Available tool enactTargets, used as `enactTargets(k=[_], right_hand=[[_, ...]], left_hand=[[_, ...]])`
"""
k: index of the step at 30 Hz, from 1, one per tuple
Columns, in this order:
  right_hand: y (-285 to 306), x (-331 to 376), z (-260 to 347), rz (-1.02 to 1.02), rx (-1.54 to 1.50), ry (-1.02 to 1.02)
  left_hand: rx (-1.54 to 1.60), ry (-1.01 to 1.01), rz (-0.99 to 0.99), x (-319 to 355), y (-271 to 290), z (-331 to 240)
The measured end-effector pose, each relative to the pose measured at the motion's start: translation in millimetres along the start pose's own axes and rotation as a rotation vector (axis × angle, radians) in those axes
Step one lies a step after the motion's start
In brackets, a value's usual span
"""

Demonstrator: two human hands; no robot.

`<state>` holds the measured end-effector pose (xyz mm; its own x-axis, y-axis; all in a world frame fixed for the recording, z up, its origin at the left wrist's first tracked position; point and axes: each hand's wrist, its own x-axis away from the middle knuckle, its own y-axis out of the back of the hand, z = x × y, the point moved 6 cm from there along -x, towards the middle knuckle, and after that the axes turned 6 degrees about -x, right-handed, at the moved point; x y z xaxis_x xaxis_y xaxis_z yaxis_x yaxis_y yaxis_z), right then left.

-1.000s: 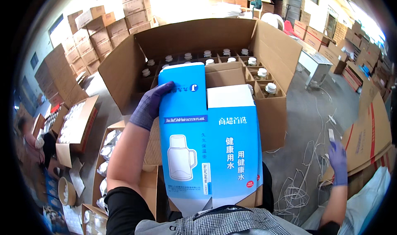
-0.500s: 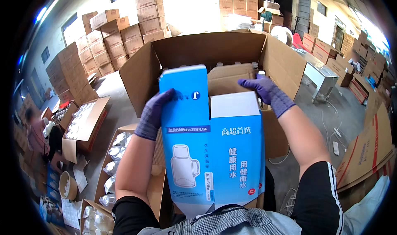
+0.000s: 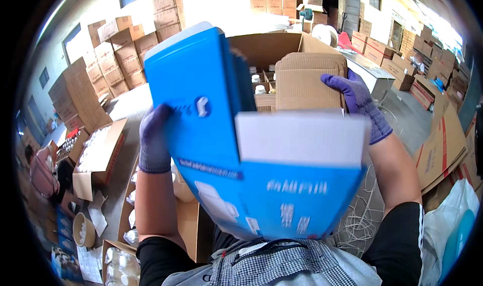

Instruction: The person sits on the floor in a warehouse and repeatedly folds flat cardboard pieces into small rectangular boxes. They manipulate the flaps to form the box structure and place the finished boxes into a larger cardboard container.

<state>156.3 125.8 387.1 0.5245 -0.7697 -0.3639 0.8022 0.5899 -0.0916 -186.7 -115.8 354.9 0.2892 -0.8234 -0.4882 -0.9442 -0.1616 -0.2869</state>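
I hold a tall blue and white product carton [image 3: 251, 185] close in front of me, its white top flap open. My left hand [image 3: 153, 140], in a purple glove, grips the carton's left side. My right hand [image 3: 357, 102], also gloved, grasps a folded piece of brown corrugated cardboard [image 3: 309, 82] just above the carton's open top. Behind stands a big open shipping box [image 3: 266, 47] with white-capped bottles [image 3: 257, 84] set in cardboard dividers.
Stacks of brown boxes [image 3: 115, 54] line the left and back. Open boxes of white items [image 3: 98, 150] lie on the floor at left, beside a seated person [image 3: 43, 173]. Flattened cardboard [image 3: 443, 145] and a white bag [image 3: 453, 230] are at right. White straps [image 3: 359, 213] litter the floor.
The blue carton has tilted and risen closer to the camera. My right hand came in from the lower right, reached the top of the carton and now grasps the cardboard piece.
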Motion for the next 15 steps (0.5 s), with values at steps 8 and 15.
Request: enactTargets(k=[8, 15], right_hand=[[6, 13, 2, -0.041, 0.024, 0.016], [16, -7, -25, -0.03, 0.046, -0.006]], left_hand=[[-0.021, -0.074, 0.282, 33, 44, -23], [-0.093, -0.142, 0.046, 68, 55, -38]])
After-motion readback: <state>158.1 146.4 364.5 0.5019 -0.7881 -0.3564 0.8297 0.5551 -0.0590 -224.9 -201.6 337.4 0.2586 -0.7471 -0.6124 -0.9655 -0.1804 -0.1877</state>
